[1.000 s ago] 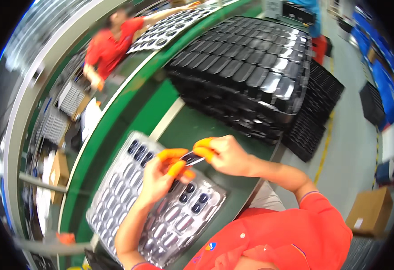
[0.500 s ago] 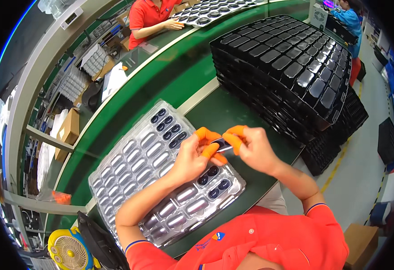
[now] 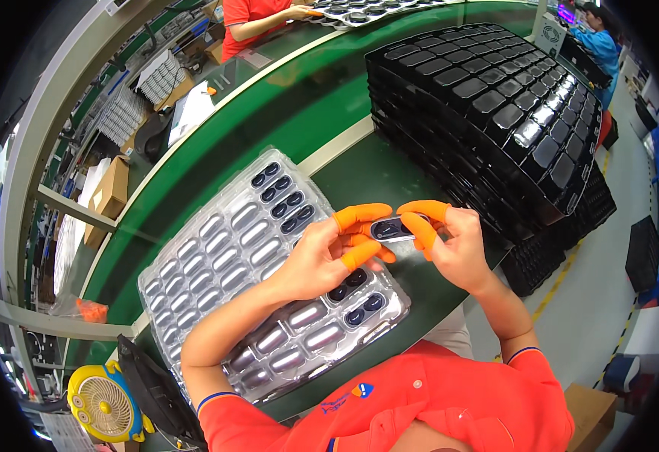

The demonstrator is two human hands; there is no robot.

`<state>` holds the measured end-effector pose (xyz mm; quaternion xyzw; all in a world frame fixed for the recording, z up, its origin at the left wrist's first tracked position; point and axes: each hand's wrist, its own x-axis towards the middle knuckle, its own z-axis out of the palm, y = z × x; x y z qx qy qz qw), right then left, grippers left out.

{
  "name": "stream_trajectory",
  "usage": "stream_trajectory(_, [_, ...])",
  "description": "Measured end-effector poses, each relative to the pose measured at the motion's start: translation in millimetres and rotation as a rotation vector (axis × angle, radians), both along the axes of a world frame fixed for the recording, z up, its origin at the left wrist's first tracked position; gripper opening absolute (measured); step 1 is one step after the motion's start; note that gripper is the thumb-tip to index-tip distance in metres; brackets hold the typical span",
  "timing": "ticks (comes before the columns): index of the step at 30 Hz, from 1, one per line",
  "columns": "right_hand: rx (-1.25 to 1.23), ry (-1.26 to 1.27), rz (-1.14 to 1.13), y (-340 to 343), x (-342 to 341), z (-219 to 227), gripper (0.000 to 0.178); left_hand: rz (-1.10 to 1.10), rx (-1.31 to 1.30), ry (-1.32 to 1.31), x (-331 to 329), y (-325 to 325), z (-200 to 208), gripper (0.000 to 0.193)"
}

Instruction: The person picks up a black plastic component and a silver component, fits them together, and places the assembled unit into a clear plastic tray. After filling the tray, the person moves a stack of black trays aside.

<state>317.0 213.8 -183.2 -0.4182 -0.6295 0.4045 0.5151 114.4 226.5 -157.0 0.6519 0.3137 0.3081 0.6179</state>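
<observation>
My left hand (image 3: 320, 255) and my right hand (image 3: 456, 245), with orange finger cots, meet above the right edge of a clear plastic tray (image 3: 275, 154). Between them is a small oval part (image 3: 390, 230), glossy black with a pale rim. The left fingers grip its left end, while the right thumb and forefinger pinch its right end. The tray has rows of oval pockets. Dark parts with paired round black areas (image 3: 282, 194) sit in several pockets at its far end, and more (image 3: 365, 309) lie near my left wrist. Many other pockets look silvery and shiny.
A tall stack of black pocketed trays (image 3: 488, 98) stands at the right of the green table. Beyond a raised rail, a person in red (image 3: 258, 22) handles another tray (image 3: 367, 13). A yellow and blue fan (image 3: 103, 403) and a black bag (image 3: 156, 392) are at the lower left.
The oval part has turned so its glossy black face shows more fully. My hands have spread slightly apart, the right one shifting rightward. The whole view has shifted a little.
</observation>
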Motion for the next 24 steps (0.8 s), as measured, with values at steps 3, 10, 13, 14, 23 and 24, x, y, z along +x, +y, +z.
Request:
stream_trajectory(3, [0.219, -0.178, -0.059, -0.9, 0.2, -2.8, 0.016, 0.028, -0.014, 0.09, 0.1, 1.8, 2.0, 0.032])
stream_trajectory(10, [0.507, -0.286, -0.139, -1.5, -11.3, -11.8, 0.017, 0.101, 0.162, 0.158, -0.4, -2.9, -5.6, 0.027])
stream_trajectory(13, [0.521, -0.276, -0.154, -3.5, -17.9, -14.0, 0.017, 0.11, 0.181, 0.137, -0.8, -3.8, -6.8, 0.026])
stream_trajectory(14, [0.529, -0.278, -0.162, -4.5, -20.7, -15.1, 0.017, 0.143, 0.157, 0.141, 0.0, -4.3, -7.8, 0.025])
stream_trajectory(23, [0.117, -0.091, -0.053, 3.4, -10.5, -15.9, 0.014, 0.141, -0.005, 0.12, 7.0, 2.0, -1.7, 0.019])
stream_trajectory(24, [0.118, -0.093, -0.055, 5.3, -8.1, -12.7, 0.014, 0.114, -0.04, 0.079, 7.9, 3.6, 0.0, 0.019])
